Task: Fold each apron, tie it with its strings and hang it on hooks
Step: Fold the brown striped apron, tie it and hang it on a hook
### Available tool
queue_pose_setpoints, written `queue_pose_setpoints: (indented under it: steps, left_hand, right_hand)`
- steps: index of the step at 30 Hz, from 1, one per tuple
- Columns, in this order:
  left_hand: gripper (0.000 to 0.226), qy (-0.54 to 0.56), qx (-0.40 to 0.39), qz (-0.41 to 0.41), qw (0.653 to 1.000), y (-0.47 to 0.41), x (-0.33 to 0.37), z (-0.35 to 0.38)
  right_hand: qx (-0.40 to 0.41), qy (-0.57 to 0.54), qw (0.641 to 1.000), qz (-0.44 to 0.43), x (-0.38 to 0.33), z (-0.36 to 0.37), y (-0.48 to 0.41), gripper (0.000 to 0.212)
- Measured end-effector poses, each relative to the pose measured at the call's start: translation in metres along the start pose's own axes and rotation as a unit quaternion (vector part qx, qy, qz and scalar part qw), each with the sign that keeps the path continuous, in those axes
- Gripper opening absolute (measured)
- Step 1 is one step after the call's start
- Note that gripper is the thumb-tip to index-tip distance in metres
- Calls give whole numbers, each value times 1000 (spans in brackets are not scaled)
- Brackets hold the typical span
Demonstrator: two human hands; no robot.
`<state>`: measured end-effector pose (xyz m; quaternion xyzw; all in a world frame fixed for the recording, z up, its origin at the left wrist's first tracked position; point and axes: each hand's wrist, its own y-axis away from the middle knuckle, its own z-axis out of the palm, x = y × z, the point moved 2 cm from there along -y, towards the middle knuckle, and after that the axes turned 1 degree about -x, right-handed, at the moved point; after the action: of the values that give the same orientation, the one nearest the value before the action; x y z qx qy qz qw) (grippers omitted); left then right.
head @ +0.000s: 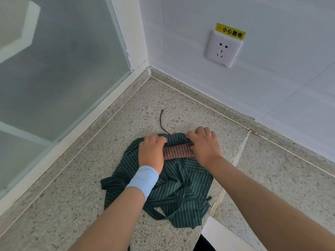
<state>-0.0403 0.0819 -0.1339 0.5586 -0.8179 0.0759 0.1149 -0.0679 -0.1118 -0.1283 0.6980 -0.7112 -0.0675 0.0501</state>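
Observation:
A brown striped apron [177, 152], folded into a narrow roll, lies on top of a crumpled green striped apron [181, 187] on the speckled stone counter [81, 178]. My left hand [151, 151] grips the roll's left end and my right hand [204, 144] grips its right end. A brown string [162, 122] trails from the roll toward the corner. A light blue band wraps my left wrist. No hooks are in view.
A frosted glass pane [54, 69] with a white frame bounds the counter on the left. White tiled wall [272, 78] stands behind, with a socket [223, 48] under a yellow warning label. The counter's front edge [217, 230] is at lower right.

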Motion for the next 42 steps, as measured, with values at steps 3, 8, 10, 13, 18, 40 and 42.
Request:
queue_pose_setpoints:
  steps: [3,8,10,13,18,40,42]
  left_hand:
    - [54,-23,-23,170,985,4,9,18]
    - [63,-73,-98,174,977,9,-3,33]
    - [65,-66,-111,160,979,9,-1,34]
    - [62,-49,-118,131,983,8,3,33]
    - [47,-115,-113,107,981,-12,18,22]
    - [20,510,-335,-120,783,12,84,-177]
    - [15,553,-334,-110,756,24,93,-194]
  right_hand:
    - [-16,-4,998,-57,-11,6,0,43]
    - [-1,-44,996,-79,-4,20,7,39]
    - [11,-54,996,-77,-1,24,11,47]
    - [3,-38,996,-83,-1,29,10,52]
    - [-22,30,993,-108,-5,20,-9,35]
    - [193,-44,954,-227,6,-188,82,67]
    - [168,-36,964,-201,-1,-188,100,79]
